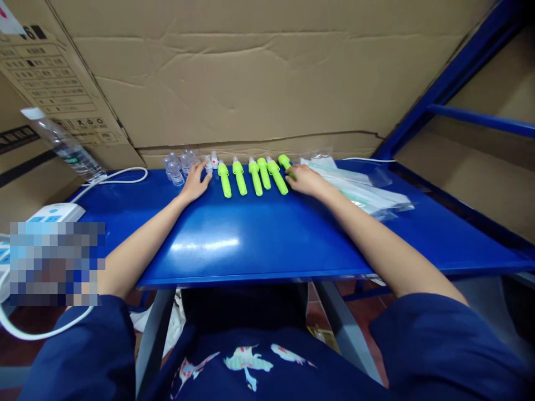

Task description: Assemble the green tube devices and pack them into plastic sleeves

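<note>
My left hand (196,182) rests at the back of the blue table, thumb and forefinger apart, right beside a small clear-and-white nozzle-like piece (209,164). Whether a fingertip touches it, I cannot tell. A similar piece with a red dot (214,160) stands just behind. Left of this hand is a cluster of clear plastic caps (175,170). My right hand (304,179) is closed on a lime-green stick-shaped piece with a rounded head (285,161); its lower part is hidden by the fingers. Between my hands lie several lime-green sticks (256,178) with collars, some showing clear tips.
Flat clear-and-white plastic packets (368,189) lie under and right of my right forearm. A cardboard sheet (259,83) walls the back of the blue table (251,239). At left are a water bottle (69,145), a power strip (62,214) and a white cable (125,177).
</note>
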Demonstrator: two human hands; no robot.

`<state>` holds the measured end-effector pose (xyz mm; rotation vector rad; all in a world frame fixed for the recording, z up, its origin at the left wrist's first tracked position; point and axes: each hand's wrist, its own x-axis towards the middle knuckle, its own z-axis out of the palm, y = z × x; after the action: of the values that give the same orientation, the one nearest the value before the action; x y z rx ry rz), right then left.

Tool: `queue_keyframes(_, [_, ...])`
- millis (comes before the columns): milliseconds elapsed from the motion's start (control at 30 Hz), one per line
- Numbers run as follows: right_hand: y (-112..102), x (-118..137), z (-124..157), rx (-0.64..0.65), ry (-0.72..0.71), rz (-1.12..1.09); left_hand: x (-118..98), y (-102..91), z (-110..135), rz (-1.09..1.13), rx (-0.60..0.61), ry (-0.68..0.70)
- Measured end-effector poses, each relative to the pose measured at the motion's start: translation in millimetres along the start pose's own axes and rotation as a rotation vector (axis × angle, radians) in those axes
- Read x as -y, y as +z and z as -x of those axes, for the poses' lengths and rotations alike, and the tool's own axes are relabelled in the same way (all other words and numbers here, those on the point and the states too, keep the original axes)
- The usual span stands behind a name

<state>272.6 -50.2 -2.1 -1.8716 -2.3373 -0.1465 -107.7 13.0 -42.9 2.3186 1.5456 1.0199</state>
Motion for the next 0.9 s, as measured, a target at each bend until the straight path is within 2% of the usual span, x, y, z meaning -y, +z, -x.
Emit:
queue_keyframes(133, [-15.0,4.5,5.9,0.07,0.003,0.034,-7.3,1.0,0.8,-0.047,0.116,-0.034])
queue_keyframes(233, [-27.9,10.7,12.7,0.076,0.038,0.03,-16.0,0.6,2.5,-0.112,0.164,-0.06])
queue_keyframes(367, [-34.4,16.4,19.6,0.075,0.141,0.059,-22.7,1.8,5.7,-0.15,0.13,-0.029])
queue_keyframes(500, [-33.0,17.8,20.8,0.187,0.21,0.071,-25.9,3.4,8.8,-0.188,0.096,-0.006])
queue_keyframes(600, [-33.1,18.8,19.6,0.263,0.225,0.054,-26.8,3.4,7.9,-0.187,0.109,-0.041])
queue_keyframes(767, [-33.8,19.7,18.8,0.259,0.219,0.081,-26.9,2.6,3.8,-0.156,0.187,-0.065])
queue_keyframes(900, [-33.6,16.1,17.6,0.274,0.21,0.095,-28.1,3.0,6.3,-0.165,0.127,-0.057])
